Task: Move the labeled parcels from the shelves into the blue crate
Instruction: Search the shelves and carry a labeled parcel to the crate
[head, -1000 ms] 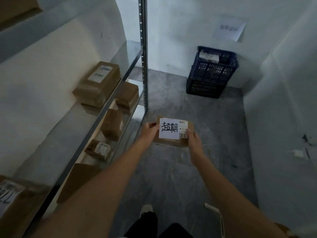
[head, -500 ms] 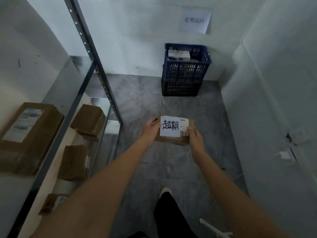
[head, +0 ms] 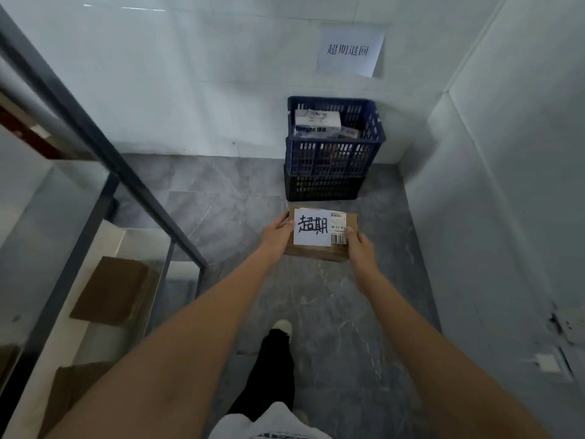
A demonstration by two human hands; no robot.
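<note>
cardboard parcel [head: 319,245] gripped at its sides by left hand [head: 276,236] and right hand [head: 361,248], fingers curled

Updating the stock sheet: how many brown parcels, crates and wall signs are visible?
Brown parcels: 3 (one held, two on the shelves)
Crates: 2 (blue crate on black crate)
Wall signs: 1
Total: 6

Left hand [head: 274,233] and right hand [head: 361,248] grip labeled parcel [head: 319,232].
</note>
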